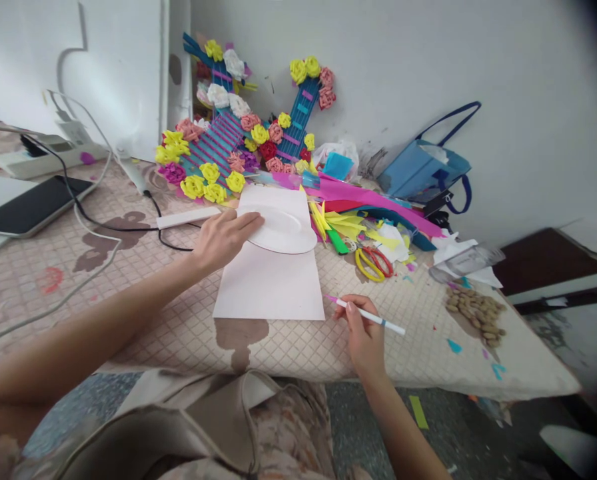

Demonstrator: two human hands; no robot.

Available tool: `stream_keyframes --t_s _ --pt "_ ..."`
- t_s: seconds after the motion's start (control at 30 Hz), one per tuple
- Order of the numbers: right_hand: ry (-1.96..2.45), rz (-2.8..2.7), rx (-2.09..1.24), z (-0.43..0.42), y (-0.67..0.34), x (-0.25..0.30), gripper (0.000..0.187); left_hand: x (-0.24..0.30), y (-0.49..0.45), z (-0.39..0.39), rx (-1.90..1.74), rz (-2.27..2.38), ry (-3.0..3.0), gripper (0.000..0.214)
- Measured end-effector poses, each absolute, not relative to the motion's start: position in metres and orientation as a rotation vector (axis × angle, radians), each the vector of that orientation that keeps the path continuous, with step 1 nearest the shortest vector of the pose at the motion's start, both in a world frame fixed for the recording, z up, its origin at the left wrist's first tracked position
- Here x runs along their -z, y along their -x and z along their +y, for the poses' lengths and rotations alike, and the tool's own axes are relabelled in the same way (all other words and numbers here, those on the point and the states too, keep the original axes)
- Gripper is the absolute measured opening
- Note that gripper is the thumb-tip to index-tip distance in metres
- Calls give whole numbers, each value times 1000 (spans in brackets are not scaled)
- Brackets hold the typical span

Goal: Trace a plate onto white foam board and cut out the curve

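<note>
left hand (223, 237): grip not closed, fingers laid together and straight over the left part of a white oval-looking plate (291, 233); thumb hidden, so cannot tell whether it pinches the rim. right hand (367, 337): grip closed on a felt-tip marker (391, 326), held between thumb and fingers, pink tip bare. main risk, as judged: the plate is pressed from one side only, so a sideways push could turn it or slide it over the white sheet of paper (271, 290). cause would be uneven pressure; the sheet itself shows no weight or tape on its near half and could skew along with the plate. second risk: the bare tip sits just beside the sheet's right edge, so a dropped wrist could mark that edge or the patterned cover of the table (178, 313). cannot tell whether the tip touches the cover. location: the plate rests on the far half of the sheet, spanning about its full width, with little margin at the right; the scissors (373, 257) with red and yellow handles lie apart, farther right. appearance: plate plain, smooth, glossy, with a faint inner ring; cannot tell which face is up. sheet blank on its near half, flat, corners square.
</note>
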State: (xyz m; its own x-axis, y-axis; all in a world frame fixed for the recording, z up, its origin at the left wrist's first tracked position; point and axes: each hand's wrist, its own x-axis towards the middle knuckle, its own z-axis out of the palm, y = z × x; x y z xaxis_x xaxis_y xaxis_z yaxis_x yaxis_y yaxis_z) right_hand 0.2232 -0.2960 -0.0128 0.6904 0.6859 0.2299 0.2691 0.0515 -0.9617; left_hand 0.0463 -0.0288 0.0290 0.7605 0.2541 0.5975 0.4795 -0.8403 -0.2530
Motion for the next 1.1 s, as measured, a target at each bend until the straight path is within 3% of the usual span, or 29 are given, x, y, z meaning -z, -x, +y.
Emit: stream_keyframes --t_s 0.33,0.67,0.87,0.97,1.1 --pt "1526 -856 -370 -287 -227 13 14 -17 -59 -24 521 -419 2819 42" --pt "1518 -809 -414 -281 -229 16 17 -37 -58 -10 60 -291 3010 70" --pt "1545 -831 -424 -280 -228 13 17 -40 -47 -15 37 -315 3096 76" --pt "1550 -879 -445 -280 -227 11 16 -38 -34 -40 163 -404 3162 67" --pt "1604 -991 -450 -279 -226 10 17 -28 -19 -98 410 -373 3262 33"
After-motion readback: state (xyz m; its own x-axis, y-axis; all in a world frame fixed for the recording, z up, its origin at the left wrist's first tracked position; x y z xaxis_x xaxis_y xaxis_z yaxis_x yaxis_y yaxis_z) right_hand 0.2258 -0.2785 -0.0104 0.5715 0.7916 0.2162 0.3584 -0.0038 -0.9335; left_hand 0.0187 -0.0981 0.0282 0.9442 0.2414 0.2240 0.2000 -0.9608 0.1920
